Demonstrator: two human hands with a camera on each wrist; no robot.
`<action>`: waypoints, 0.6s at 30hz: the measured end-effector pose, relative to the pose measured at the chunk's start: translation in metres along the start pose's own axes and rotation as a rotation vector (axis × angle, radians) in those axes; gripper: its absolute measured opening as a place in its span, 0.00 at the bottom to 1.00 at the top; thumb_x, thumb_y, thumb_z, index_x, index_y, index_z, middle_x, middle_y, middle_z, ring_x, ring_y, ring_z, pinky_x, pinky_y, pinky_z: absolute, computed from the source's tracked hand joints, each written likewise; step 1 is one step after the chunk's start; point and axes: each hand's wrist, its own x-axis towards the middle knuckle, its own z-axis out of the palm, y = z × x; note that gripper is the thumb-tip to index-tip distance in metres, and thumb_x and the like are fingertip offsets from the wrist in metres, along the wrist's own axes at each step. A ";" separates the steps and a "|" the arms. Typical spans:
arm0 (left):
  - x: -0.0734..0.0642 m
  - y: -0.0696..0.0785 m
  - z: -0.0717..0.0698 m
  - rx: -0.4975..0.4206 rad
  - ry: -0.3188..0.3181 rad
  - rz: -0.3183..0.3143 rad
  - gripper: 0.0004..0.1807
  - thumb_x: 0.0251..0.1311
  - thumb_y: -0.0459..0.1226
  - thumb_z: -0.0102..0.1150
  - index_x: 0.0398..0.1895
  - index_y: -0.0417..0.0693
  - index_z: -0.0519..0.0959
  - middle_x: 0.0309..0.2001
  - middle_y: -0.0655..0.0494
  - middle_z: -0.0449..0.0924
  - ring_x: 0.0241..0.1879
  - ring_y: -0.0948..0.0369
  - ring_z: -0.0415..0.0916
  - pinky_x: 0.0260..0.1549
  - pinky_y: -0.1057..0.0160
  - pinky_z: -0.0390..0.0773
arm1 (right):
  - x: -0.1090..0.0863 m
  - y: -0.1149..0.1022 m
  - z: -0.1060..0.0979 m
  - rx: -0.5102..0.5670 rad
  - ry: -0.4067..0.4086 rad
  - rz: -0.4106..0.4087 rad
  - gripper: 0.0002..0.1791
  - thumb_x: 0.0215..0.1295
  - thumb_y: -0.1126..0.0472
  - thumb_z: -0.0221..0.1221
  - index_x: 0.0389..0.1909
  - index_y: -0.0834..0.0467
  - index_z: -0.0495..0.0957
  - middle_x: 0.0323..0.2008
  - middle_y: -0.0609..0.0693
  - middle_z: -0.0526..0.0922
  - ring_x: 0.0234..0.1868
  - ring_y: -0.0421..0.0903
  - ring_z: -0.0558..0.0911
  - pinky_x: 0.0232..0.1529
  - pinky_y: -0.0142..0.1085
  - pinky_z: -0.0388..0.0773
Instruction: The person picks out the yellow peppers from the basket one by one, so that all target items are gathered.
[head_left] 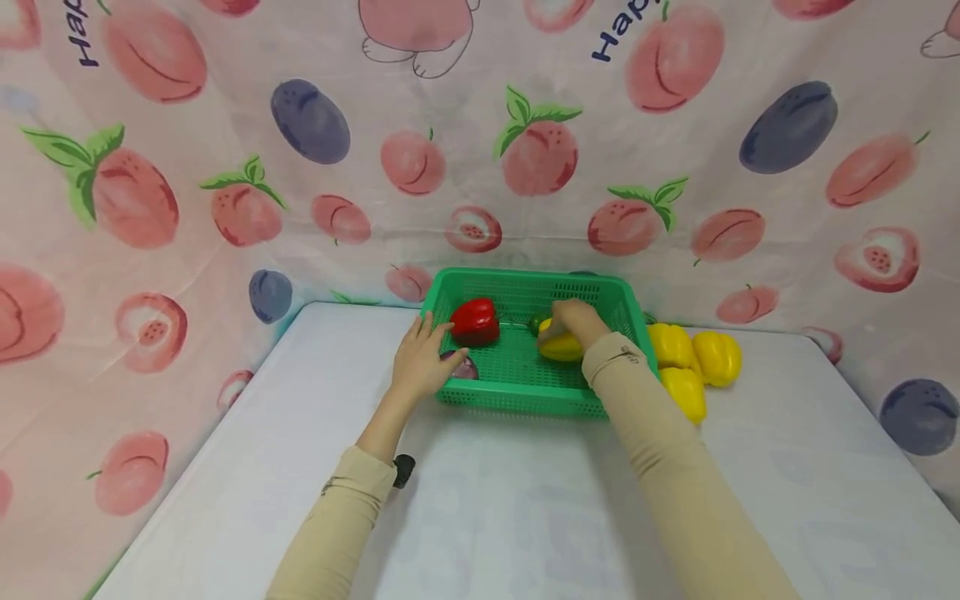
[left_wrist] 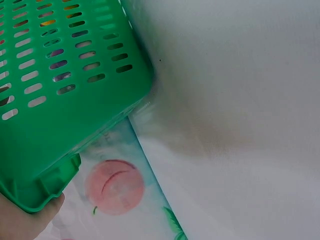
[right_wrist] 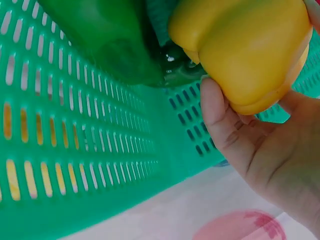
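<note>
My right hand (head_left: 576, 321) reaches into the green plastic basket (head_left: 540, 398) and grips a yellow bell pepper (right_wrist: 250, 55), thumb and fingers around its sides. At the basket's left end, my left hand (head_left: 422, 360) holds the rim; a fingertip shows under its edge in the left wrist view. Beside that hand, inside the basket, lie a red bell pepper (head_left: 476, 322) and a purple vegetable (head_left: 463, 367), partly hidden by the thumb. The right wrist view shows a large green bell pepper (right_wrist: 107, 42) against the basket wall.
Several yellow bell peppers (head_left: 717, 358) sit on the white table (head_left: 480, 500) just right of the basket. Behind the basket hangs a fruit-printed cloth (head_left: 480, 108), which also runs along both sides of the table.
</note>
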 end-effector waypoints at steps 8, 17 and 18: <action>0.001 -0.001 0.001 0.028 0.002 0.006 0.33 0.64 0.54 0.49 0.67 0.46 0.65 0.72 0.37 0.50 0.73 0.43 0.44 0.71 0.46 0.50 | -0.010 0.003 -0.010 0.020 0.029 -0.032 0.40 0.62 0.44 0.57 0.67 0.64 0.57 0.69 0.71 0.51 0.64 0.63 0.63 0.64 0.54 0.63; -0.001 0.001 0.000 0.005 -0.005 0.000 0.34 0.64 0.54 0.49 0.67 0.45 0.64 0.73 0.38 0.48 0.74 0.43 0.42 0.71 0.45 0.49 | -0.021 0.009 -0.018 0.017 0.094 -0.095 0.39 0.61 0.43 0.57 0.65 0.63 0.58 0.61 0.68 0.59 0.52 0.58 0.67 0.55 0.50 0.70; -0.001 0.001 0.000 0.003 -0.004 0.001 0.34 0.64 0.54 0.49 0.67 0.45 0.64 0.73 0.38 0.48 0.74 0.43 0.41 0.71 0.45 0.49 | -0.023 0.010 -0.019 0.011 0.105 -0.109 0.39 0.61 0.43 0.57 0.65 0.63 0.59 0.61 0.69 0.60 0.53 0.59 0.68 0.55 0.51 0.70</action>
